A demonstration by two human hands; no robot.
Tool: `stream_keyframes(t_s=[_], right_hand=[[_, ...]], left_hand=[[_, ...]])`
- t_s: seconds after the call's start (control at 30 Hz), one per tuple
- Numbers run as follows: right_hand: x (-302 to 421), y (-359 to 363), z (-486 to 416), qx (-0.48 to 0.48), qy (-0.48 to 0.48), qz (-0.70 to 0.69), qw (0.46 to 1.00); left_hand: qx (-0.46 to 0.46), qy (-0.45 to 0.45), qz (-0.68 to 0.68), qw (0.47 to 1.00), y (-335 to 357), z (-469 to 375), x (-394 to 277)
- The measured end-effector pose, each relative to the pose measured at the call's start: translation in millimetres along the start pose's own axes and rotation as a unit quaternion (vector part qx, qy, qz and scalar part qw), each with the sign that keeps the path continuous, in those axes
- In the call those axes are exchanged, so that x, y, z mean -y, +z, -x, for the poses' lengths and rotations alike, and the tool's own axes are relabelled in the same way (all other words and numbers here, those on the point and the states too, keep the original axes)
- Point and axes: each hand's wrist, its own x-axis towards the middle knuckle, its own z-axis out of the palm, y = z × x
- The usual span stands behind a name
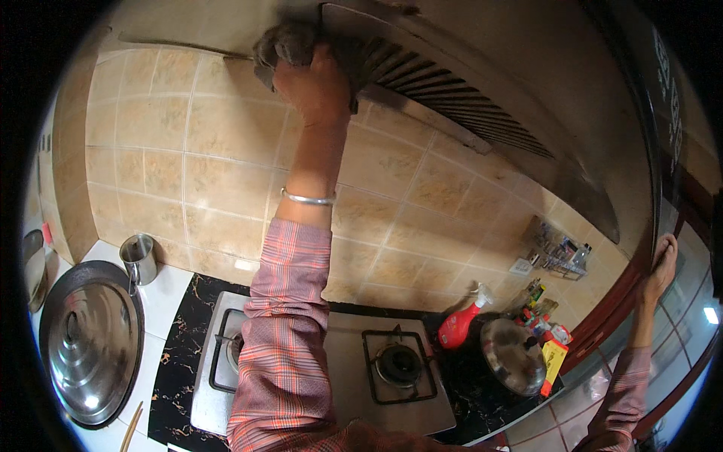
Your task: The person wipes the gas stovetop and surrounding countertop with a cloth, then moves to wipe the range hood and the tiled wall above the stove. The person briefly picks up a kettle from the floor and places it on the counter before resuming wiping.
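My left hand (313,85), at the end of a raised arm in a plaid sleeve, grips a dirty grey cloth (285,45). It presses the cloth against the underside of a range hood (508,62), at the left end of the dark slatted vent (452,90). A silver bangle (308,199) circles that wrist. Far to the right, my right hand (663,263) curls its fingers over the lower front edge of the hood. Part of the cloth is hidden behind my left fingers.
Below is a gas stove (344,361); my left arm partly covers it. A red spray bottle (458,325) and a lidded pot (513,356) stand right of it. Leftward are a lidded wok (90,350), a metal mug (138,260) and chopsticks (131,426). A wire rack (559,248) hangs on the tiled wall.
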Motion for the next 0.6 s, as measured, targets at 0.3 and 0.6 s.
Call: stream_keyframes(t_s=[0.3,0.6], right_hand=[[1,-2,-3,0.004,0.007,0.007,1.000],[12,4,1,-0.030,-0.035,0.065,0.997]], left_hand=[[0.066,0.155,0.099,0.981,-34,0,-10],[0.015,-0.162,-0.263,0.951,-62,-74,144]])
